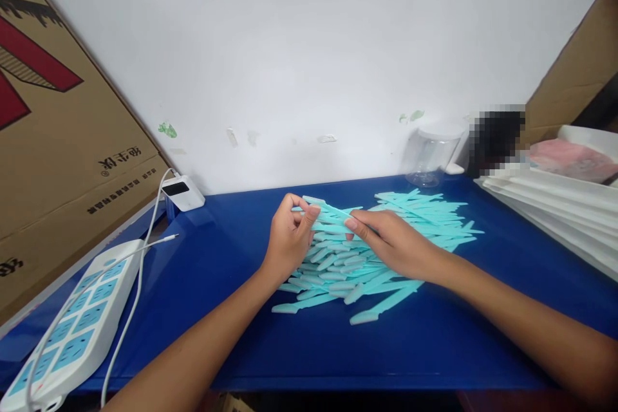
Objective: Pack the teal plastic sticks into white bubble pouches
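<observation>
A turquoise eyebrow razor (333, 208) is stretched between my two hands, above a heap of similar razors. My left hand (287, 241) is closed with curled fingers, its thumb at the razor's head end. Between thumb and fingers, my right hand (398, 244) pinches the other end, the handle. Below and between the hands lies the pile of turquoise eyebrow razors (333, 264), most with their heads towards the left and front. More razors (429, 212) spread out behind my right hand, which hides part of the pile.
The blue table (232, 335) meets a white wall. On the left are a power strip (72, 322), a white cable, a small white device (183, 193) and a large carton (72, 141). A clear jar (432, 154) and stacked white trays (555, 206) stand at the right.
</observation>
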`<state>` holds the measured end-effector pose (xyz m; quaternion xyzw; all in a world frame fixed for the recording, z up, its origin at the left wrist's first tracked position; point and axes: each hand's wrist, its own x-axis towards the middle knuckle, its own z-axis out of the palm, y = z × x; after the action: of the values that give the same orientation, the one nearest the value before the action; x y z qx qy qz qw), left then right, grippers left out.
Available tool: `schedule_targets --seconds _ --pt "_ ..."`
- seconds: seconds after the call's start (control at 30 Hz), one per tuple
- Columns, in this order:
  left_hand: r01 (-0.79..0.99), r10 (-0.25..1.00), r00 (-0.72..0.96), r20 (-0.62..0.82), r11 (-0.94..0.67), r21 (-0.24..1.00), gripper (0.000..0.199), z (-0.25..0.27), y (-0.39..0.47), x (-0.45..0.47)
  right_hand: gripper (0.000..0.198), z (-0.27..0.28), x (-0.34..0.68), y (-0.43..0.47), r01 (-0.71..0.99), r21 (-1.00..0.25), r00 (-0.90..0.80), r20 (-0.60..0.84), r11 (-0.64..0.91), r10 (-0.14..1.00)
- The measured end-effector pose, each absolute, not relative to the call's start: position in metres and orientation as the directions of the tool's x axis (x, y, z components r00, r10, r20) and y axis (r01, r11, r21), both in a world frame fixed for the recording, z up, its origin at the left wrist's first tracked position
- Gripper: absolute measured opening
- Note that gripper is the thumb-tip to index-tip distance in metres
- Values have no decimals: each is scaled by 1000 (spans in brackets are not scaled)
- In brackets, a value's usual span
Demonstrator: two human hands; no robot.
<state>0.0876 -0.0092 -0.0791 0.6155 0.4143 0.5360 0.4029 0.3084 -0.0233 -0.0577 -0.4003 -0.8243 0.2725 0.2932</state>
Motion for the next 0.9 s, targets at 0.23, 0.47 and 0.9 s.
schedule_targets --seconds 0.23,0.47,0.9 --pt "260 909 87 409 -417 871 51 -85 -6 82 46 -60 312 -22 438 -724 -573 232 533 786" --pt "447 827 57 560 -522 726 59 -75 -8 80 45 -64 309 -22 433 -728 -574 231 531 785" --pt "394 841 29 540 -506 767 60 -72 -12 80 51 -60 304 -26 455 -722 -468 304 521 830"
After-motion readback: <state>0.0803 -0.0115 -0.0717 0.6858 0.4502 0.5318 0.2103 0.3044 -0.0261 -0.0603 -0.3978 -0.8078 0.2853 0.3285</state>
